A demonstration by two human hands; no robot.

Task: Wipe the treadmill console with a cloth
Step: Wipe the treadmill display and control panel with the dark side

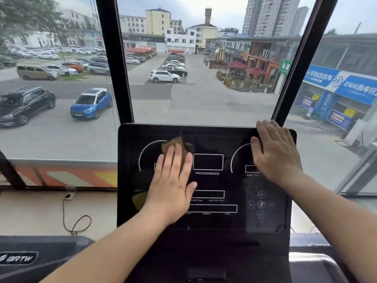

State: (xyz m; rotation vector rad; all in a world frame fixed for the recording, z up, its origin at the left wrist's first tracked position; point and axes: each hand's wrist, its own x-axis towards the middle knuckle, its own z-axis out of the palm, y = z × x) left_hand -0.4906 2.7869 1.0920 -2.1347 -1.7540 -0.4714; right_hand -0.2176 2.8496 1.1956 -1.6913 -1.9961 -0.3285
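The treadmill console (208, 139) is a black glossy panel with white outlines and the words PROGAM/MODE, standing upright in front of me. A brown cloth (173, 145) lies flat on its left half, over the left dial arc. My left hand (173, 180) presses flat on the cloth, fingers together and pointing up; a cloth corner shows below my wrist at the left. My right hand (275, 152) rests flat on the console's upper right corner, fingers spread over the top edge, holding nothing.
A large window with black frame posts (114, 58) stands behind the console. A cable (67, 217) runs from a floor socket at the left. The console's round buttons (261, 204) sit at the lower right. The treadmill's side housing (24, 256) is at the bottom left.
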